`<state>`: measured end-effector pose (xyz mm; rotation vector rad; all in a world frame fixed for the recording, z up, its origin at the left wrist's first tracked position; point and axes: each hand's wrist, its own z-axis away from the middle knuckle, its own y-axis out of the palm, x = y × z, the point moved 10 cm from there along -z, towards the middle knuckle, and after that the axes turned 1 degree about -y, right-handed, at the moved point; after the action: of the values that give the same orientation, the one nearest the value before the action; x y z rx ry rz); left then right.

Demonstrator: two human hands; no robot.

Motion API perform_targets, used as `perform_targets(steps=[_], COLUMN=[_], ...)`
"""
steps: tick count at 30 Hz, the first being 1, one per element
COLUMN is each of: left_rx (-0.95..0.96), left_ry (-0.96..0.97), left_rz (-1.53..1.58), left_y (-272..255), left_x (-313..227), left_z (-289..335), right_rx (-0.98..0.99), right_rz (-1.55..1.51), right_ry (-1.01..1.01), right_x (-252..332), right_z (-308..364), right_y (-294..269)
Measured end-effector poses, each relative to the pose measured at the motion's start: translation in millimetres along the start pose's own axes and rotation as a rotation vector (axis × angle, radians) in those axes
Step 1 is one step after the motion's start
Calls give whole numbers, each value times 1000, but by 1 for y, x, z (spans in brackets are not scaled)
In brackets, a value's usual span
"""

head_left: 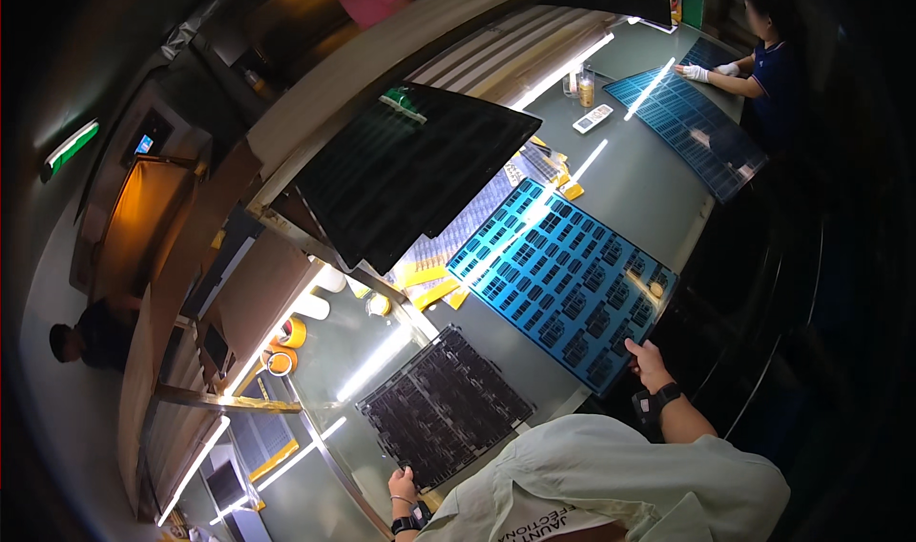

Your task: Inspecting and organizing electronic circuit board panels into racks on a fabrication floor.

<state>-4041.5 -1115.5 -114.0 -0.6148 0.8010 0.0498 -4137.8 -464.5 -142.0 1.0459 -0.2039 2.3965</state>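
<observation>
My right hand (649, 364) grips the near right edge of a bright blue sheet (549, 303) printed with rows of dark shapes, its thumb on top. That sheet lies flat or nearly so over the grey tabletop. Lower left, my left hand (403, 486) pinches the near left corner of a dark, circuit-patterned sheet (447, 399) with notched edges. The two sheets lie side by side without overlapping. Fingers beneath both sheets are hidden. Each wrist wears a black band.
A large dark panel (410, 175) rests on the wooden shelf above the table. Yellow-edged patterned sheets (468, 222) lie under it. Orange tape rolls (286, 346) stand at left. Farther right, a white-gloved co-worker (763, 74) handles a blue sheet (682, 122) near a white remote (593, 118).
</observation>
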Motion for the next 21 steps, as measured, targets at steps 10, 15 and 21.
perform_targets(steps=[10,15,21], left_rx=[-24,-51,42], left_ry=[62,29,33], left_rz=[45,-9,276], left_y=[-5,-6,9], left_x=[28,17,-11], left_z=[-49,-40,-34], right_rx=[-67,-169,-334], right_rz=[-692,-659,-833], right_ry=[-278,-331,-201], right_x=[27,-6,-80], right_z=[27,65,40], right_y=[-74,-172,-191])
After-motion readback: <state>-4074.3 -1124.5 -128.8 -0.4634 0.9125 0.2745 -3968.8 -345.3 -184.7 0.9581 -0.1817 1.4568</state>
